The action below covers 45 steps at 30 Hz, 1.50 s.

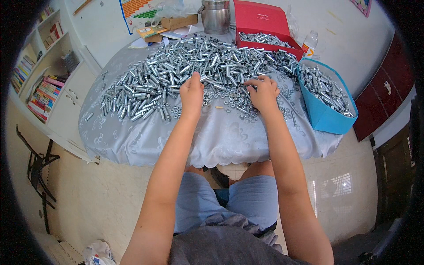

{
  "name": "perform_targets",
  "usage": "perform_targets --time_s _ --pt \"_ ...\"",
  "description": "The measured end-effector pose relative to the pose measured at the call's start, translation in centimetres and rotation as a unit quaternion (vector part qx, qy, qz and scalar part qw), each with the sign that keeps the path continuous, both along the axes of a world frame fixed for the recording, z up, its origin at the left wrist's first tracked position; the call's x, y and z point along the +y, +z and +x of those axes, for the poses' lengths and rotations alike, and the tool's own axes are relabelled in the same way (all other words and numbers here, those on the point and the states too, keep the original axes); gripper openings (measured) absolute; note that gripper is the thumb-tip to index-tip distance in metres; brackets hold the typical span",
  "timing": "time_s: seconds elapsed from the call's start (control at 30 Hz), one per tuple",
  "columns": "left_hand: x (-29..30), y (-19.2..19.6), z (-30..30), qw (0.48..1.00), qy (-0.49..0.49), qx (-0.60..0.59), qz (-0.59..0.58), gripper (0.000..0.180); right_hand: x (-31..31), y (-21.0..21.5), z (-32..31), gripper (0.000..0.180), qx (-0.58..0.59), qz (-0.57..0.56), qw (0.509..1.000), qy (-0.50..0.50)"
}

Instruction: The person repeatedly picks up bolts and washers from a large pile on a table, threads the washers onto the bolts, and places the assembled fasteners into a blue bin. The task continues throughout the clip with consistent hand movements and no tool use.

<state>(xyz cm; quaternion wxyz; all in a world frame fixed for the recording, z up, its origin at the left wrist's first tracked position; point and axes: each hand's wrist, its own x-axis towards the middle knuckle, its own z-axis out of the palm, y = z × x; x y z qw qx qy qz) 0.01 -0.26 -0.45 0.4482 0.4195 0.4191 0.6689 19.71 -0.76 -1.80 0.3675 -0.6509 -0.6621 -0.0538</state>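
Note:
A wide heap of shiny metal sleeve-anchor bolts [176, 66] covers the far part of the table. Along its near edge, small hex nuts [228, 100] and washers lie loose. My left hand [192, 95] is closed with the thumb upward, at the near edge of the heap; whatever it holds is hidden by the fingers. To its right, my right hand [265, 93] reaches over the loose nuts and thin bolts, its fingers bent and apart. Its fingertips are close to the metal parts, and I see nothing gripped in them.
A blue fabric bin [333, 118] full of bolts stands at the table's right edge. Behind the heap are an open red box [301, 52] of bolts, a steel pot [215, 17], a plastic bottle [310, 43] and a cardboard box [179, 22]. A silver-grey tablecloth [145, 143] hangs over the front.

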Motion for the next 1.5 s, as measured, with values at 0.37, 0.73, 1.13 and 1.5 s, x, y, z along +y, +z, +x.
perform_targets --time_s 0.37,0.73,1.13,1.5 --pt "0.7 -0.9 -0.3 0.999 -0.002 0.033 0.015 0.044 0.0 -0.6 -0.4 0.018 -0.066 0.022 0.995 0.07" --pt "0.4 -0.8 0.3 0.995 0.018 0.087 0.047 0.042 -0.6 0.3 -0.3 0.014 -0.139 0.037 0.988 0.057" --pt "0.4 -0.9 0.2 0.991 0.021 0.125 0.033 0.044 0.0 -0.4 -0.3 0.01 -0.095 0.073 0.99 0.07" --pt "0.6 -1.2 0.2 0.982 0.012 0.185 0.032 0.044 -0.8 0.8 -0.6 0.015 0.002 0.058 0.99 0.128"
